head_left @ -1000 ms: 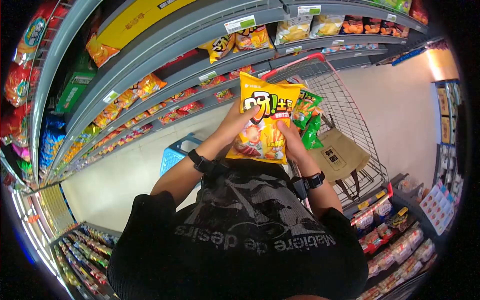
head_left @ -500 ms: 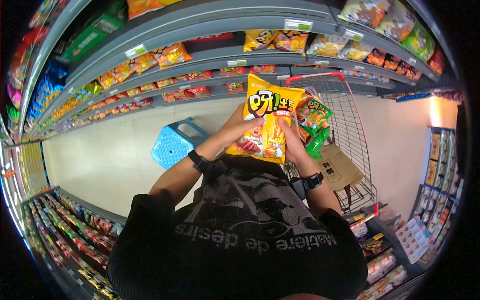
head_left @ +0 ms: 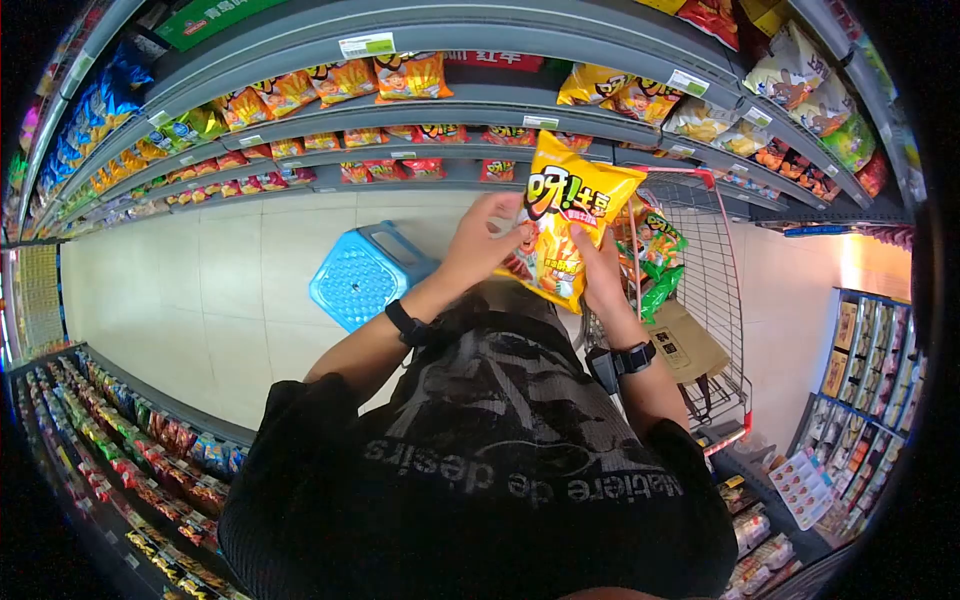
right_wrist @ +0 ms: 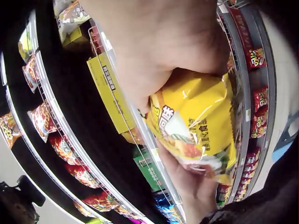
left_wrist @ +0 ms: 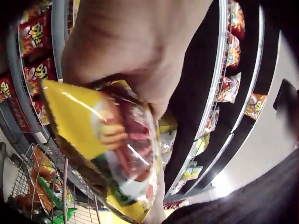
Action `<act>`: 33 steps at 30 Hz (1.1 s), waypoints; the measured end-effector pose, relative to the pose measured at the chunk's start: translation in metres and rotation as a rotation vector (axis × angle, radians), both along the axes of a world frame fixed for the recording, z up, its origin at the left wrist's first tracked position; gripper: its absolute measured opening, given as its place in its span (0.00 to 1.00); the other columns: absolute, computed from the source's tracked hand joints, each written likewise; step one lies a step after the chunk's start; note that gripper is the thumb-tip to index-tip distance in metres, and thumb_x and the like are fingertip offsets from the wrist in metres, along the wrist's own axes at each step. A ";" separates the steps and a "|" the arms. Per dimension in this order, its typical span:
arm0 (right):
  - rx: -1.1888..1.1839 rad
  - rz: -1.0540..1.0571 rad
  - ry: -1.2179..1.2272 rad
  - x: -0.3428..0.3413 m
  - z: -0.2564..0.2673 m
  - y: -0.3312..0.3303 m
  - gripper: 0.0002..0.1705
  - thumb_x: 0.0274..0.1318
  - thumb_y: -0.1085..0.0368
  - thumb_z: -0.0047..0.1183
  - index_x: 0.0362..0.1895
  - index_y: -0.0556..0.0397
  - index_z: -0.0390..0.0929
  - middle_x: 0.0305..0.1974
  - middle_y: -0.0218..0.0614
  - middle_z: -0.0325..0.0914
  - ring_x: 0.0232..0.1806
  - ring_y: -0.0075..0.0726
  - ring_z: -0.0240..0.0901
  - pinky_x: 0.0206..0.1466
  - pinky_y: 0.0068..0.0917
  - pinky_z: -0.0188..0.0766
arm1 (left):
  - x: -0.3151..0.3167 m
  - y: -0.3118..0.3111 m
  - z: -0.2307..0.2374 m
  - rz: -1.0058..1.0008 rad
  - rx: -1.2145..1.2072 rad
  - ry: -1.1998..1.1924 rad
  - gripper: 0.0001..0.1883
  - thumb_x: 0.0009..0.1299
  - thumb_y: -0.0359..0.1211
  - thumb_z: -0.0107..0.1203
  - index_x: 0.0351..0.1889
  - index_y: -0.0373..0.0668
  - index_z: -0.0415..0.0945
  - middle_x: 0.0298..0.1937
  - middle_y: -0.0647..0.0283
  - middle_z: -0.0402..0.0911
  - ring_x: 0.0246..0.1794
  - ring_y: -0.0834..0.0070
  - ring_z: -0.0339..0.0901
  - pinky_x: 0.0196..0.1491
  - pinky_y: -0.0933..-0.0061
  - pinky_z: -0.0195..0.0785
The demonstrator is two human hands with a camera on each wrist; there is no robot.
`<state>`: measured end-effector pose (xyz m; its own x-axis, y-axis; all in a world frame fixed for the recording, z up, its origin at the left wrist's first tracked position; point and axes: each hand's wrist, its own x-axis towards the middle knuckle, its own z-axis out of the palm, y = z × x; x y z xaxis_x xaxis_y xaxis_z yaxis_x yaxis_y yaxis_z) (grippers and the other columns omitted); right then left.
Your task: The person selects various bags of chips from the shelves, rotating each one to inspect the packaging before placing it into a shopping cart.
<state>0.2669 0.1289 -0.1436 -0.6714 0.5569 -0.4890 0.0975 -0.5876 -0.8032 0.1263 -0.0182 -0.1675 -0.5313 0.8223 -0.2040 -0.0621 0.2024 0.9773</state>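
Observation:
A yellow bag of potato snacks (head_left: pixel 560 265) is held tilted in front of the torso, its printed front facing up. My right hand (head_left: pixel 602 275) grips the bag's right side, thumb on the front and fingers behind. At the opposite edge is my left hand (head_left: pixel 485 240), its thumb over the front and its fingertips hidden behind the bag. The left wrist view shows the bag (left_wrist: pixel 126 149) beneath that hand. In the right wrist view, the bag (right_wrist: pixel 196 121) shows its text side, and the left hand (right_wrist: pixel 189 182) meets its lower edge.
A wire shopping cart (head_left: pixel 735 260) stands to the right, carrying green snack bags (head_left: pixel 660 240) and a brown bag (head_left: pixel 690 345). On the floor to the left sits a blue plastic stool (head_left: pixel 355 280). Shelves (head_left: pixel 480 110) of snack bags run along the far side.
The bag has shifted right and tilted clockwise, with both hands still at it. The left hand has moved out to the bag's edge. The view has turned along the aisle, showing more of the stool.

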 end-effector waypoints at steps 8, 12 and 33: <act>0.524 0.267 0.144 -0.009 0.027 -0.037 0.36 0.53 0.72 0.58 0.66 0.55 0.59 0.65 0.38 0.58 0.63 0.34 0.62 0.58 0.33 0.69 | -0.012 -0.011 0.025 0.117 0.179 0.031 0.42 0.58 0.36 0.69 0.66 0.40 0.54 0.56 0.56 0.71 0.57 0.69 0.71 0.58 0.66 0.66; 0.551 0.400 0.155 -0.006 0.031 -0.037 0.36 0.52 0.73 0.59 0.65 0.55 0.59 0.65 0.39 0.59 0.63 0.35 0.62 0.59 0.32 0.68 | -0.032 -0.022 0.012 0.190 0.226 -0.243 0.34 0.61 0.32 0.66 0.61 0.38 0.59 0.54 0.56 0.75 0.56 0.70 0.74 0.58 0.66 0.68; 0.554 0.137 0.215 -0.016 0.043 -0.042 0.30 0.54 0.62 0.64 0.58 0.57 0.65 0.51 0.35 0.76 0.50 0.27 0.73 0.55 0.27 0.69 | -0.025 -0.048 0.031 -0.104 0.292 -0.246 0.47 0.54 0.26 0.70 0.68 0.38 0.51 0.63 0.60 0.67 0.63 0.73 0.66 0.65 0.68 0.59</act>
